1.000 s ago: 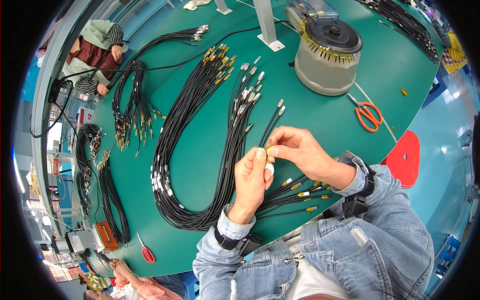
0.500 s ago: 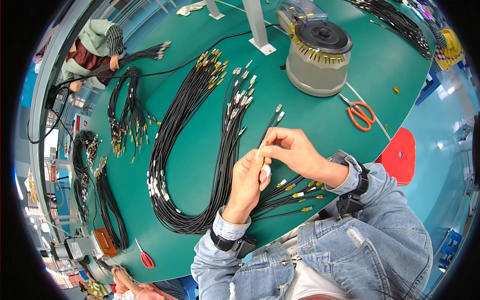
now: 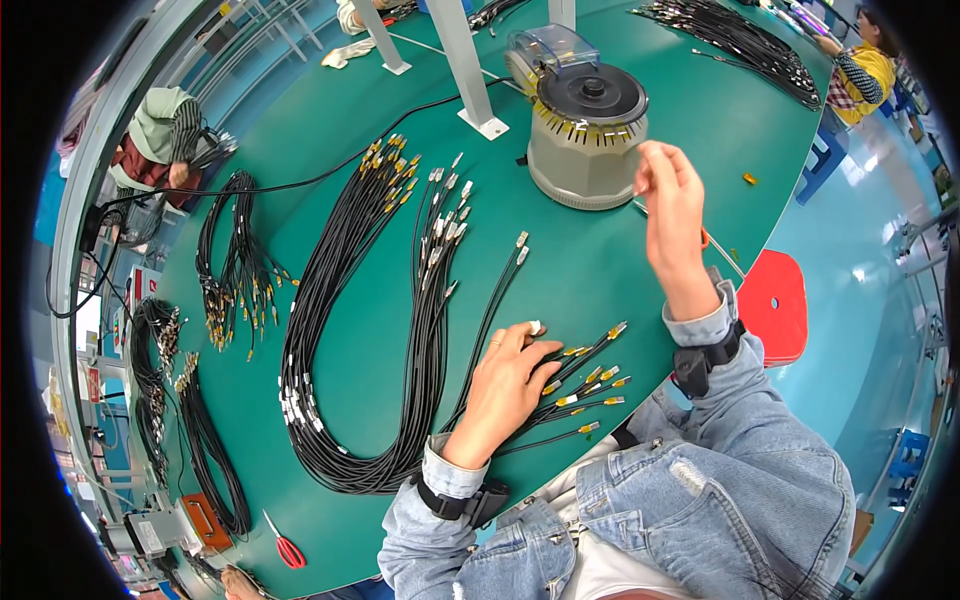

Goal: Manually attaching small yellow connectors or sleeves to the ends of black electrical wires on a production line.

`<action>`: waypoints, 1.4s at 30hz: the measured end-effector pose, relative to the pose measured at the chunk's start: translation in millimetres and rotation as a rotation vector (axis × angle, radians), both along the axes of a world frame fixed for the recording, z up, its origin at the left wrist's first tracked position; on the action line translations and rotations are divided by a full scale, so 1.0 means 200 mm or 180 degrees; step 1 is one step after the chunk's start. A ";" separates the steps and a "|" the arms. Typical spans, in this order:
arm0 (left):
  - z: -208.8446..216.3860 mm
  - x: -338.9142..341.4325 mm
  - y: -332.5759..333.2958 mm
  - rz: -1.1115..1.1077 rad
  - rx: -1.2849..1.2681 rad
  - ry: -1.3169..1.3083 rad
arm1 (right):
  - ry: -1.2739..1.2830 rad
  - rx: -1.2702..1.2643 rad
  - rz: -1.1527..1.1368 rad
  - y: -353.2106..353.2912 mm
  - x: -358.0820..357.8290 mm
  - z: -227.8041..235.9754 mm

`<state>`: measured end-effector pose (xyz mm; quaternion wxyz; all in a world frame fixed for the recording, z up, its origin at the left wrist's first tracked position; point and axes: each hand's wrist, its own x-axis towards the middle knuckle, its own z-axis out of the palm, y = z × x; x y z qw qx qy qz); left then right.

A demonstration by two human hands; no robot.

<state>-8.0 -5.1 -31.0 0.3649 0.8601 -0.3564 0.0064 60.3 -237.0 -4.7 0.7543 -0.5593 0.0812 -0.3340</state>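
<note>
My left hand (image 3: 505, 385) lies low on the green table (image 3: 600, 270), on a fan of black cables with yellow-tagged ends (image 3: 585, 385). Its thumb and forefinger pinch the white-tipped end of one black cable (image 3: 535, 327). My right hand (image 3: 670, 205) is raised at the right side of the grey round tape dispenser (image 3: 585, 135). Its fingertips pinch at the rim, where short yellowish tape strips (image 3: 590, 127) stick out. A long looped bundle of black cables (image 3: 400, 330) with metal connectors lies left of my left hand.
More cable bundles lie at the far left (image 3: 235, 265) and top right (image 3: 740, 45). Red scissors (image 3: 285, 548) sit near the front edge. Orange scissor handles (image 3: 706, 238) peek from behind my right wrist. A red stool (image 3: 780, 305) stands to the right. White posts (image 3: 470, 70) rise behind the dispenser. Other people sit at top left (image 3: 160, 135) and top right (image 3: 855, 60).
My hands were together on one cable end. My right hand has since lifted away to the dispenser, and my left hand has dropped onto the cables on the table.
</note>
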 end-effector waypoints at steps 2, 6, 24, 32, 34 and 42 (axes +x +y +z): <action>0.00 0.02 0.01 0.0166 -0.0006 0.0022 | 0.0237 0.0155 0.0141 -0.05 0.02 0.04; 0.01 0.08 0.07 0.0786 0.0166 -0.0184 | 0.0613 0.0034 0.0398 -0.08 0.08 0.08; -0.11 0.17 0.15 0.1464 0.0456 -0.0481 | -0.0324 0.0357 0.1537 0.11 0.01 0.01; -0.05 0.17 0.14 0.1745 0.0469 -0.1396 | 0.0074 0.0067 0.1976 0.17 -0.01 -0.03; -0.04 0.17 0.13 0.1756 -0.0122 -0.0550 | 0.0193 0.0111 0.2182 0.19 -0.02 -0.05; 0.14 0.23 0.02 0.1142 -0.1934 0.1707 | 0.0222 -0.0141 0.2597 0.28 -0.07 -0.05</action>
